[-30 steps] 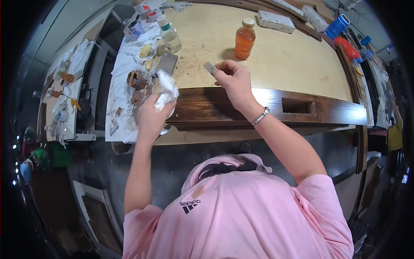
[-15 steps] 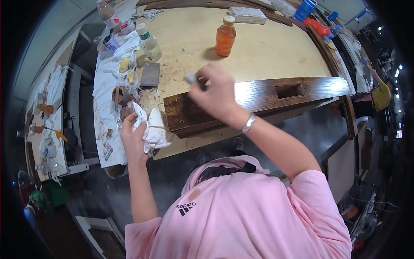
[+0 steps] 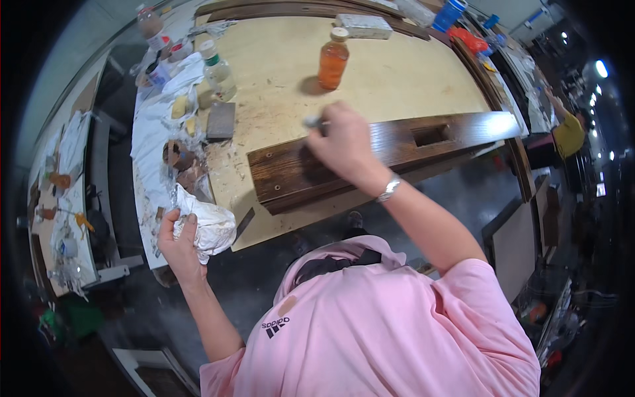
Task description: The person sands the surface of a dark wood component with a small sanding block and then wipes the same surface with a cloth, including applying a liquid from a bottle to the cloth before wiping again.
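My left hand (image 3: 182, 248) pinches a crumpled white cloth (image 3: 213, 228) between thumb and fingers, just off the near left corner of the workbench. Over the left part of a dark brown stained wooden board (image 3: 390, 147) is my right hand (image 3: 349, 149), closed and slightly blurred. A small grey piece (image 3: 312, 122) sticks out from its fingers; its kind is unclear. I cannot tell whether it touches the wood. The board lies along the bench's near side, with a rectangular slot toward its right and two small holes at its left end.
An orange bottle (image 3: 333, 65) stands beyond the board. To the left are a grey-brown block (image 3: 221, 121), a clear bottle with a green neck (image 3: 219, 74) and white sheeting (image 3: 151, 149). Dark boards (image 3: 486, 76) line the right edge. A person in yellow (image 3: 569, 135) is at far right.
My left hand has drawn the cloth left and nearer to me. The right hand has shifted slightly right and down over the board. The whole view has also turned a little.
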Available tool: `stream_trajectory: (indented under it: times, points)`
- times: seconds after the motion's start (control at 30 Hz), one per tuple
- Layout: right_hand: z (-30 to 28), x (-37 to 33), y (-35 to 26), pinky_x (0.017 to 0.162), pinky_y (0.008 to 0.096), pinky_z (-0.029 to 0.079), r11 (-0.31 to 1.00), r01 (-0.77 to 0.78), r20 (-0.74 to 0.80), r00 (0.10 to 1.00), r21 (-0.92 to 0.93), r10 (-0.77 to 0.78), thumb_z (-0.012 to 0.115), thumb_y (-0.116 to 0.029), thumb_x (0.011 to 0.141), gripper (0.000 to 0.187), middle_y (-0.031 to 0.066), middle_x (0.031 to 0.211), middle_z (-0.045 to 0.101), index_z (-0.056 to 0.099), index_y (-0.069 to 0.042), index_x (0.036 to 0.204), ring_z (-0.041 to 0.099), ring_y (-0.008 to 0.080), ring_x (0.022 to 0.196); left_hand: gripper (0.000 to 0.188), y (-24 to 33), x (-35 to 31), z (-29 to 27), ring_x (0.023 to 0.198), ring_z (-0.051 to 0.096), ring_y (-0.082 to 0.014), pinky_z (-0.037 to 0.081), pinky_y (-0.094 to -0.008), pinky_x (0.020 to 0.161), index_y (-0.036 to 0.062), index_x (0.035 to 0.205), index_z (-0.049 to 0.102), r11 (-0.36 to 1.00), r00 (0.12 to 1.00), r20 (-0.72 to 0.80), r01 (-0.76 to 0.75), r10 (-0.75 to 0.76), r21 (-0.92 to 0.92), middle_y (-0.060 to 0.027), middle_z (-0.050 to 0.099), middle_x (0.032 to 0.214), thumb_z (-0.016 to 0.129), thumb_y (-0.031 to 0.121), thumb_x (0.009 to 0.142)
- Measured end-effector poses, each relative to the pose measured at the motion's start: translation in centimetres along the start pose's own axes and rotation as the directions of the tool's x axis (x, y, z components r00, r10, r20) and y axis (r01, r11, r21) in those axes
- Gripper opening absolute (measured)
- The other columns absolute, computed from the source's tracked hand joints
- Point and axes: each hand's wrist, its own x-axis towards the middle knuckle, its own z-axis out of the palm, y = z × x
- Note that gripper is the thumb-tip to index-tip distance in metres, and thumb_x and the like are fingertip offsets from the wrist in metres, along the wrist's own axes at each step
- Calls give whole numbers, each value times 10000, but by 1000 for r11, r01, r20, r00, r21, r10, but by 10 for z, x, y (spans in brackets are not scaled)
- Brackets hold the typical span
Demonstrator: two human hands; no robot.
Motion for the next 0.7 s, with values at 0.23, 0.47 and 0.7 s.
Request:
stream_trajectory:
  times: [0.23, 0.47, 0.7]
  points:
    - [20, -7, -17, 738, 449, 538, 985, 146, 86, 984, 91, -154, 690, -169, 758, 178, 181, 890, 636, 627, -16, 821, 653, 365, 801, 320, 33, 1, 48, 981, 623, -170, 502, -306, 895, -60, 1180, 589, 954, 953, 225, -246, 204, 174, -103, 633, 1093, 681, -10, 878]
    - [-29, 1, 81, 690, 415, 527, 978, -160, -169, 969, 133, 182, 691, -225, 732, 243, 188, 801, 669, 667, 12, 779, 665, 336, 737, 387, 46, 28, 111, 932, 611, -160, 496, -298, 812, 13, 1190, 626, 898, 897, 428, -277, 113, 343, -104, 642, 1099, 706, 50, 813]
    - [-30, -1, 81, 644, 332, 507, 947, -179, -139, 965, 265, 222, 684, -202, 742, 244, 127, 703, 651, 673, 30, 820, 633, 215, 646, 185, 8, 70, 137, 724, 586, -67, 457, -217, 642, 5, 1060, 675, 762, 820, 552, -455, 155, 461, 6, 648, 817, 676, 84, 893]
